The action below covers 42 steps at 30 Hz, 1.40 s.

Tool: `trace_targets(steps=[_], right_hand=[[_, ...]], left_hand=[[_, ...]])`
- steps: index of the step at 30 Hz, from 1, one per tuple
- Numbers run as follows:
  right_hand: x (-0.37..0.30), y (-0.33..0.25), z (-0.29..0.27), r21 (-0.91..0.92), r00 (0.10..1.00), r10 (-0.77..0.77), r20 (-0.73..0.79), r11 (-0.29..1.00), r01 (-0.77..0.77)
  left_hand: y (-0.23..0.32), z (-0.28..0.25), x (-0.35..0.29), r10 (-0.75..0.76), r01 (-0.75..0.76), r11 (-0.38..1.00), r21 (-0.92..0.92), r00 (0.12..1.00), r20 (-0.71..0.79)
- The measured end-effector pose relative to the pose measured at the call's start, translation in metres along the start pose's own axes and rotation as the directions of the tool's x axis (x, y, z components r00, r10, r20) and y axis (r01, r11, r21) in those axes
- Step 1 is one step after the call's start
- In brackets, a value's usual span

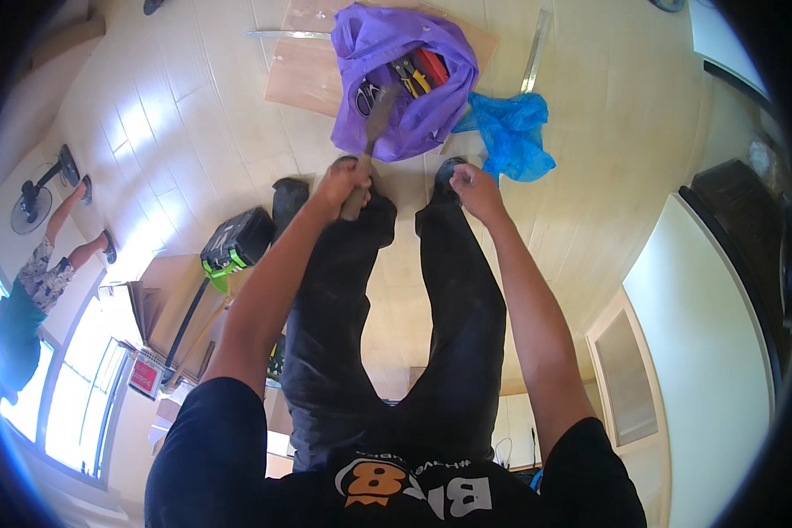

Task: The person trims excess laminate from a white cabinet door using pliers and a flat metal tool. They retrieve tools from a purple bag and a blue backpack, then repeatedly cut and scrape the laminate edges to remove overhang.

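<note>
My left hand (343,187) is closed round a long, flat, grey-brown tool (376,125); its exact kind is unclear. The tool's wide end points away from me, over the near edge of an open purple bag (356,53). Inside that bag lie scissors (365,99), yellow-and-black handled pliers (415,77) and a red-handled tool (433,66). My right hand (475,189) is held above my right shoe, its fingers curled together. Whatever it may pinch is too small to make out. Just beyond it, a crumpled blue plastic bag (512,132) rests on the floor.
Beneath the purple bag is a light brown board (299,79), with thin metal strips (537,53) nearby. A black toolbox with green trim (239,239) stands by my left leg. Another person (40,290) stands far left, near a fan (33,204). A white cabinet (695,299) is at right.
</note>
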State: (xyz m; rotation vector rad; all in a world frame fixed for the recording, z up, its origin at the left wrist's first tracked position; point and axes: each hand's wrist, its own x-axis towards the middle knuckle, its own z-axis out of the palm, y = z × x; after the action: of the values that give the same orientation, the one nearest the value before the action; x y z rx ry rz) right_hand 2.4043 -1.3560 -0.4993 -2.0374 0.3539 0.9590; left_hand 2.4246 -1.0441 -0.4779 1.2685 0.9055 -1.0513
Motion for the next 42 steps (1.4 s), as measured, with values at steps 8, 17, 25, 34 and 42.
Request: trace_targets(steps=[8, 17, 25, 34, 42], right_hand=[[-0.053, -0.102, -0.010, 0.837, 0.993, 0.116, 0.011, 0.542, -0.073], [-0.190, -0.191, -0.053, 0.879, 0.989, 0.128, -0.068, 0.478, -0.001], [-0.316, -0.217, -0.071, 0.855, 0.977, 0.214, 0.006, 0.505, -0.115], [-0.328, -0.249, -0.046, 0.846, 0.960, 0.276, 0.050, 0.500, -0.187], [-0.307, -0.200, -0.039, 0.625, 0.954, 0.284, 0.094, 0.729, -0.278]], left_hand=[[-0.014, 0.030, -0.131, 0.299, -0.300, 0.840, 0.452, 0.951, 0.075], [-0.023, 0.060, -0.293, 0.386, -0.483, 0.785, 0.389, 0.872, 0.302], [-0.003, 0.097, -0.401, 0.355, -0.403, 0.912, 0.074, 0.867, 0.349], [0.003, 0.087, -0.413, 0.714, -0.669, 0.530, 0.522, 0.684, 0.151], [-0.042, 0.091, -0.358, 0.636, -0.653, 0.662, 0.367, 0.749, 0.185]])
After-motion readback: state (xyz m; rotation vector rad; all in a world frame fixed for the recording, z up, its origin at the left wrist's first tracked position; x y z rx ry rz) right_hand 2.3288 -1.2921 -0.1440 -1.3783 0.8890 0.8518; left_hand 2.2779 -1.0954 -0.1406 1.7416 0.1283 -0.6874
